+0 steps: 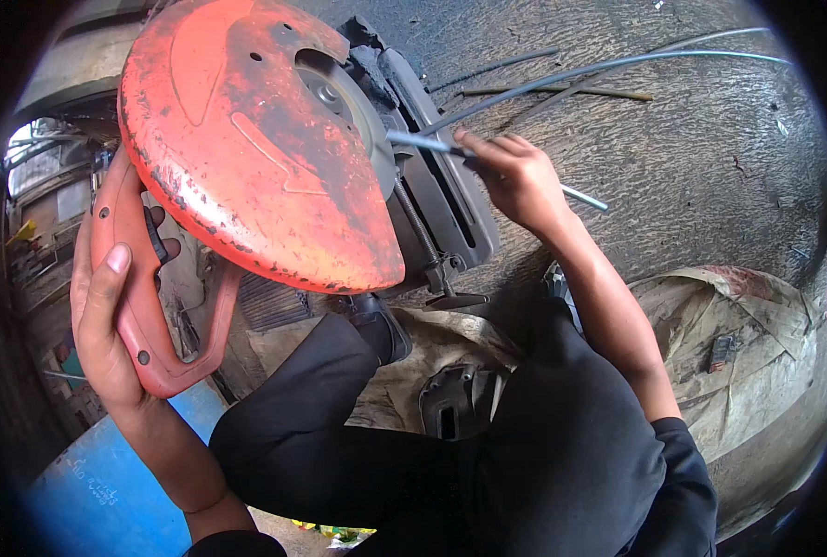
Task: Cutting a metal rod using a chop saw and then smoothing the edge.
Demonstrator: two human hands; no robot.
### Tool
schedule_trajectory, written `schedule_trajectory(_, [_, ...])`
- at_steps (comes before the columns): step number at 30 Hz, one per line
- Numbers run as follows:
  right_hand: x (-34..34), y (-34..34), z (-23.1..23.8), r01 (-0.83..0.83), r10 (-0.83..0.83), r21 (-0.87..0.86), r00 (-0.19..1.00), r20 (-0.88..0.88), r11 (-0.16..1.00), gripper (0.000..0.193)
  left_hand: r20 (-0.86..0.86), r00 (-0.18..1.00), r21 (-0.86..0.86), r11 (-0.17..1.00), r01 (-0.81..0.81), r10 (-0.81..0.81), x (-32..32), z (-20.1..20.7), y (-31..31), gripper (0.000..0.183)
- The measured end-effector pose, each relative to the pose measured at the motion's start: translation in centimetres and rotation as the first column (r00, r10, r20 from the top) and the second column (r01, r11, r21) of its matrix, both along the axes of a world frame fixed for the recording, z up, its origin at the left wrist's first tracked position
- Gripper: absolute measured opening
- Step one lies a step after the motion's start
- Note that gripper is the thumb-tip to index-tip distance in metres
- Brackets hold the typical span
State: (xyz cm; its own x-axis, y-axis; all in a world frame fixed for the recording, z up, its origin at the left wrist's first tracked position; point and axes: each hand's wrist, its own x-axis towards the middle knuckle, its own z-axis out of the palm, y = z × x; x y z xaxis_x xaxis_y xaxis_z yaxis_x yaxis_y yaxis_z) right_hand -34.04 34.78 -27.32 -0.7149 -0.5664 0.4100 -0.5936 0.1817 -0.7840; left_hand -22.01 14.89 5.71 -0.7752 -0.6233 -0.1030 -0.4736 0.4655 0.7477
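Note:
An orange-red chop saw [255, 148] with a scuffed blade guard fills the upper left. Its cutting disc [369, 125] shows partly at the guard's right edge. My left hand [107, 311] is wrapped round the saw's red loop handle [170, 373], the fingers passing behind it near the black trigger. My right hand [515, 176] is closed on a thin grey metal rod [584, 198]. One end of the rod lies beside the disc, above the dark saw base [452, 200]; whether they touch I cannot tell. A clamp screw [415, 221] runs along the base below the rod.
Long bent metal rods [608, 65] stretch over the stained floor [673, 139] at the upper right. Crumpled sacking [748, 371] lies right of my knee. A blue sheet [125, 483] is at the lower left, and a dark casing [452, 407] sits between my legs.

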Motion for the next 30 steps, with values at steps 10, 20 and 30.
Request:
schedule_trajectory(10, [-3.7, 6.1, -2.4, 0.901, 0.195, -0.265, 0.208, 0.959, 0.344, 0.015, 0.024, 0.999, -0.012, 1.000, 0.025, -0.025, 0.2, 0.3, -0.3, 0.061])
schedule_trajectory(20, [-1.7, 7.5, -0.7, 0.874, 0.879, -0.431, 0.011, 0.476, 0.223, 0.056, 0.012, 1.000, -0.053, 0.999, 0.001, 0.000, 0.2, 0.1, -0.3, 0.062])
schedule_trajectory(30, [-1.4, 6.3, 2.0, 0.910, 0.619, -0.217, -0.055, 0.783, 0.354, 0.033, -0.019, 0.999, -0.058, 0.998, 0.026, -0.027, -0.1, -0.2, 0.2, 0.061])
